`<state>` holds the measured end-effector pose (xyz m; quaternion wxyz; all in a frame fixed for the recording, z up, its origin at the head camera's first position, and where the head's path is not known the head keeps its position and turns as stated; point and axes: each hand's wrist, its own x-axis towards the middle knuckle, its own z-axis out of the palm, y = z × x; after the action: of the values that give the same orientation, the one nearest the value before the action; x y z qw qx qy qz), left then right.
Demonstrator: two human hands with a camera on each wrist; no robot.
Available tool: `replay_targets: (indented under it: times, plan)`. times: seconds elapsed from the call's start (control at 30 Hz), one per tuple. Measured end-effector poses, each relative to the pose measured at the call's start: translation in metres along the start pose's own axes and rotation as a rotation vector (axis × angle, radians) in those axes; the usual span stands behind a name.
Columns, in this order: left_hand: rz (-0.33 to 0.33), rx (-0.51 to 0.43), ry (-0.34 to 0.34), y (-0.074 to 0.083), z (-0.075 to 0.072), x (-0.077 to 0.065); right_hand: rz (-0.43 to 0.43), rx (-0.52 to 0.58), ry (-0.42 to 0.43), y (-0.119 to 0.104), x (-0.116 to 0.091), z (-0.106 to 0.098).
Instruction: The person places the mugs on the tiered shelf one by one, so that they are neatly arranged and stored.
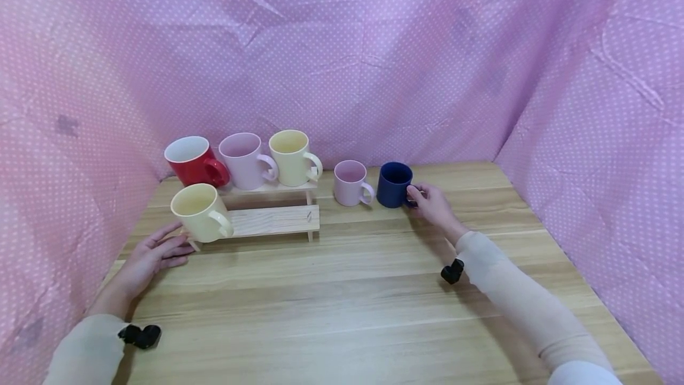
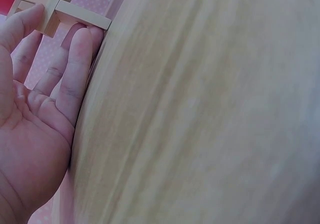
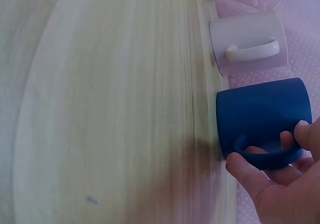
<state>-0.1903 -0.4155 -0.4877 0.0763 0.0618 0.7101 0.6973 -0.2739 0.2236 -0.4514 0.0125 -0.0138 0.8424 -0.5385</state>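
Observation:
My right hand [image 1: 434, 207] grips the handle of a navy blue mug [image 1: 394, 185] that stands upright on the table. In the right wrist view, its thumb and fingers curl about that handle [image 3: 270, 159]. Just left of it stands a pink mug [image 1: 350, 184]. At the far left, my left hand [image 1: 152, 259] rests beside the low end of a two-step wooden rack [image 1: 272, 221], its loosely extended fingers touching the rack's leg [image 2: 82, 14]. A cream mug [image 1: 200, 212] sits on the lower step, right above that hand.
Along the upper step stand a red mug [image 1: 195, 162] with a white inside, a larger pink mug [image 1: 243, 162] and another cream mug [image 1: 290, 159]. Pink dotted cloth [image 1: 363, 58] hangs behind and at both sides of the wooden table [image 1: 320, 314].

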Motion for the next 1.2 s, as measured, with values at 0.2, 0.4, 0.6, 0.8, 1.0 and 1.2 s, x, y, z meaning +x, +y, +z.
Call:
replay_targets:
  times: [0.2,0.4,0.6,0.8,1.0,1.2]
  plan:
    - [-0.010,0.006,0.007,0.000,0.001,0.000,0.039,0.111,-0.033,-0.003,-0.005,0.000]
    - [-0.002,0.003,0.005,0.000,0.000,0.001,0.037,0.211,-0.069,-0.021,-0.019,-0.009]
    - [0.011,-0.009,0.000,-0.002,-0.002,0.001,0.013,0.220,-0.123,-0.045,-0.032,-0.018]
    - [0.008,-0.011,0.003,-0.001,-0.004,0.003,-0.019,0.243,-0.207,-0.068,-0.043,-0.018]
    - [0.004,-0.019,0.002,-0.001,-0.004,0.002,-0.045,0.272,-0.302,-0.088,-0.053,0.001]
    - [0.016,-0.037,-0.014,-0.001,-0.002,0.001,-0.071,0.297,-0.403,-0.105,-0.061,0.029]
